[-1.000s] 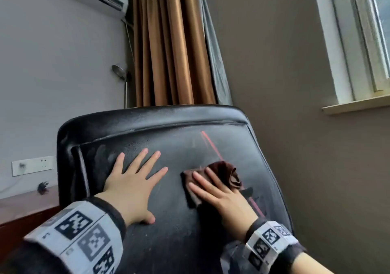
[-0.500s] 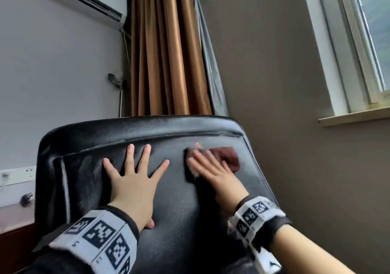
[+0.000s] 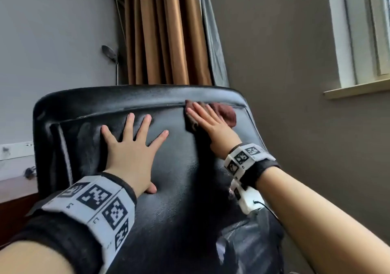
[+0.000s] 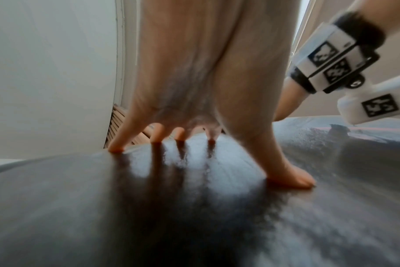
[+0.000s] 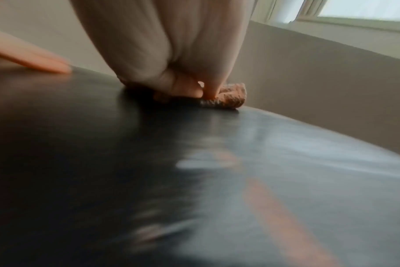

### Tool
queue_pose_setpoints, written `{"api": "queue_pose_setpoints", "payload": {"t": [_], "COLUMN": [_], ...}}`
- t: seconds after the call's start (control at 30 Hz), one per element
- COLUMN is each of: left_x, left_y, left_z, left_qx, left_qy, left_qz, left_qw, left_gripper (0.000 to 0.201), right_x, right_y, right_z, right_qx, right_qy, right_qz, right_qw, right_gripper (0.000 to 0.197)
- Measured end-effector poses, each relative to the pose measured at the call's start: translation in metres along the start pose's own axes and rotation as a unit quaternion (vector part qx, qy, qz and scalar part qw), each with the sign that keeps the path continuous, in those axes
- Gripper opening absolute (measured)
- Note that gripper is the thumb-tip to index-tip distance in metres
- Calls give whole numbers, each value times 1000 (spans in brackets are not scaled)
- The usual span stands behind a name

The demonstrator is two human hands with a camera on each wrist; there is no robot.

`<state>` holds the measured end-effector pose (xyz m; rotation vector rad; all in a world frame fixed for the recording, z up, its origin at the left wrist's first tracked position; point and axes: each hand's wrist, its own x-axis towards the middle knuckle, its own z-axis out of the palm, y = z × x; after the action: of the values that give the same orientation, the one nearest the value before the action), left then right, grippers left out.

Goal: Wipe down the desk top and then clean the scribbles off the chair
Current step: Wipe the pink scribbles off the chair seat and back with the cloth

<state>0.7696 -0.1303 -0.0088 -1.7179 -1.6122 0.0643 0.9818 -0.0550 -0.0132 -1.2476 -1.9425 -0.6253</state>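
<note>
Head view: left hand (image 3: 128,157) spread flat, holding nothing, steadying chair (image 3: 179,189); right hand (image 3: 211,126), fingers straight, pressing cloth (image 3: 226,114) to rub.

Glossy black chair back (image 3: 179,178), reddish-brown cloth (image 3: 224,113) (pinkish-tan in the right wrist view), blurred orange-red streak (image 5: 283,220) on the black surface, golden-brown curtain (image 3: 164,31), white wristbands (image 3: 247,157) with black square-patterned markers, grey-brown wall (image 3: 285,62).
</note>
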Motion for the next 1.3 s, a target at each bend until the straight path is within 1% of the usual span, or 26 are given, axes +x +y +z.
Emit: {"api": "queue_pose_setpoints", "payload": {"t": [0.07, 0.13, 0.2, 0.23, 0.27, 0.33, 0.4, 0.47, 0.5, 0.53, 0.57, 0.6, 0.63, 0.67, 0.73, 0.77, 0.8, 0.83, 0.87, 0.9, 0.97, 1.03, 1.07, 1.1, 1.2, 1.3], "left_x": [0, 0, 0, 0, -1, -1, -1, -1, -1, -2, -4, -5, -6, -7, -10, -11, -13, -14, -16, -18, -22, -26, -27, -28, -31, -39], "left_y": [1, 1, 0, 0, 0, 1, 2, 3, 3, 2, 1, 0, -1, -2, -4, -4, -3, -1, 1, 3, 6, 5, 4, 3, 4, 8], "left_z": [1, 2, 5, 6, 6, 6, 5, 6, 6, 6, 5, 5, 5, 6, 9, 11, 12, 12, 11, 10, 7, 6, 4, 3, 2, 7], "left_qx": [-7, -12, -15, -15, -14, -13, -11, -8, -5, -1, 2, 5, 8, 11, 14, 14, 13, 11, 9, 7, 6, 9, 12, 15, 21, 26], "left_qy": [-1, 1, 5, 6, 8, 11, 11, 10, 11, 12, 11, 12, 15, 19, 24, 25, 25, 25, 23, 19, 2, -15, -23, -31, -52, -69], "left_qz": [2, 4, 5, 4, 1, -4, -6, -10, -11, -9, -3, 4, 9, 13, 16, 14, 13, 10, 7, 5, 5, 9, 13, 17, 24, 33], "left_qw": [1000, 1000, 1000, 1000, 1000, 1000, 1000, 1000, 1000, 1000, 1000, 1000, 1000, 1000, 999, 999, 1000, 1000, 1000, 1000, 1000, 1000, 1000, 999, 998, 997], "left_gripper": [119, 119, 119, 119, 119, 119, 119, 119, 118, 118, 116, 115, 113, 112, 109, 108, 106, 105, 104, 102, 98, 97, 98, 100, 106, 109], "right_x": [-1, -8, -15, -17, -18, -18, -25, -40, -47, -51, -52, -53, -55, -58, -67, -72, -78, -85, -94, -107, -141, -163, -164, -161, -140, -127], "right_y": [42, 76, 90, 89, 83, 58, 24, -11, -22, -25, -19, -8, 6, 19, 33, 31, 24, 14, -1, -18, -54, -59, -46, -29, 12, 19], "right_z": [-4, -6, -6, -5, -6, -10, -4, 13, 22, 26, 27, 25, 23, 20, 13, 12, 12, 15, 20, 31, 53, 61, 60, 55, 37, 35], "right_qx": [10, 38, 61, 68, 71, 66, 60, 50, 46, 45, 44, 36, 25, 18, 27, 33, 30, 20, 15, 18, 41, 38, 30, 20, 10, -13], "right_qy": [-8, -11, -10, -12, -16, -12, -7, -22, -35, -40, -31, -12, 4, 8, 1, -3, -3, -7, -18, -34, -71, -105, -109, -106, -55, -45], "right_qz": [93, 187, 257, 278, 284, 258, 177, 49, 1, -24, -25, 1, 52, 125, 266, 307, 327, 329, 312, 279, 181, 110, 106, 129, 253, 314], "right_qw": [996, 982, 964, 958, 956, 964, 982, 997, 998, 998, 998, 999, 998, 992, 963, 951, 944, 944, 950, 960, 980, 988, 988, 986, 966, 948], "right_gripper": [97, 93, 91, 91, 91, 93, 98, 105, 107, 109, 109, 109, 108, 107, 103, 101, 100, 99, 101, 103, 107, 111, 110, 108, 101, 101]}}
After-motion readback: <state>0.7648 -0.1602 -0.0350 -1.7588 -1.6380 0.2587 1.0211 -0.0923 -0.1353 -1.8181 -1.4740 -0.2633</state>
